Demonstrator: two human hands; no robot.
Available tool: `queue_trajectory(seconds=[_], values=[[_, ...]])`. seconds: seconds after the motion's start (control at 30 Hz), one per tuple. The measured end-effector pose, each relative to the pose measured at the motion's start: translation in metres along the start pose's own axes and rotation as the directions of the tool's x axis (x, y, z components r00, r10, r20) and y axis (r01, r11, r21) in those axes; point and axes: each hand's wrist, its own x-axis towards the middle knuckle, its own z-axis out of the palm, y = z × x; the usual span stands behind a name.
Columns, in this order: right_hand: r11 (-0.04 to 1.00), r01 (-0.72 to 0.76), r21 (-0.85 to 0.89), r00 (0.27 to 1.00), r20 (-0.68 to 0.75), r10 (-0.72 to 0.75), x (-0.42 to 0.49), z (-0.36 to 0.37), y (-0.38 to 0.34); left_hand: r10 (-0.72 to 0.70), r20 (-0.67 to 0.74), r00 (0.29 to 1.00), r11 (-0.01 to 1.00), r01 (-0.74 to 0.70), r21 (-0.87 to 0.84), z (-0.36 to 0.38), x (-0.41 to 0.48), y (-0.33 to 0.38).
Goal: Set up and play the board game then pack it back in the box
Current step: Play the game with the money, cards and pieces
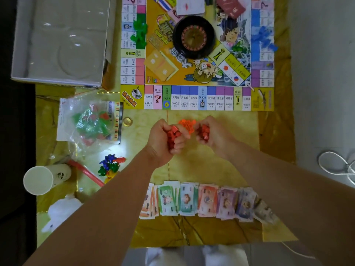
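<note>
The left hand (165, 140) and the right hand (214, 136) each curl round red pieces (173, 132), largely hidden in the grip. Orange pieces (187, 123) peek out between them. Beyond the hands lies the board (192, 97), its far edge cut off; one square reads "CHANCE".

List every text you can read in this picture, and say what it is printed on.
"机会 CHANCE": pink square on the game board's near edge.
"山西省 2400分": square left of it.
"河南省 3000分": blue-topped square.
Other squares, banknotes, orange cards: too blurred.
</note>
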Motion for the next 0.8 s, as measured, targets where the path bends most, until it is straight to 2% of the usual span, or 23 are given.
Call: queue_trajectory(seconds=[0.17,0.27,0.47,0.57,0.67,0.8], values=[[0.998,-0.009,-0.055,1.000,-0.019,0.008,0.010,-0.024,-0.022,0.056,-0.088,0.995,0.992,-0.045,0.120,0.024,0.020,0.013],[0.999,0.000,-0.032,1.000,-0.018,0.000,0.018,-0.032,-0.040,0.077,-0.125,0.989,0.982,-0.054,0.180,0.039,0.035,0.025],[0.999,-0.019,0.037,1.000,-0.022,0.019,0.034,-0.041,-0.073,0.067,-0.122,0.990,0.992,-0.053,0.116,0.056,0.062,0.054],[0.993,-0.014,0.116,0.999,-0.037,0.019,0.042,-0.045,-0.088,0.085,-0.145,0.986,0.982,-0.058,0.178,0.062,0.075,0.070],[0.982,-0.019,0.185,0.996,-0.077,0.034,0.055,-0.047,-0.108,0.090,-0.218,0.972,0.963,-0.030,0.267,0.066,0.091,0.088],[0.980,-0.019,0.196,0.996,-0.082,0.036,0.076,-0.047,-0.145,0.067,-0.369,0.927,0.960,0.041,0.277,0.071,0.122,0.127]])
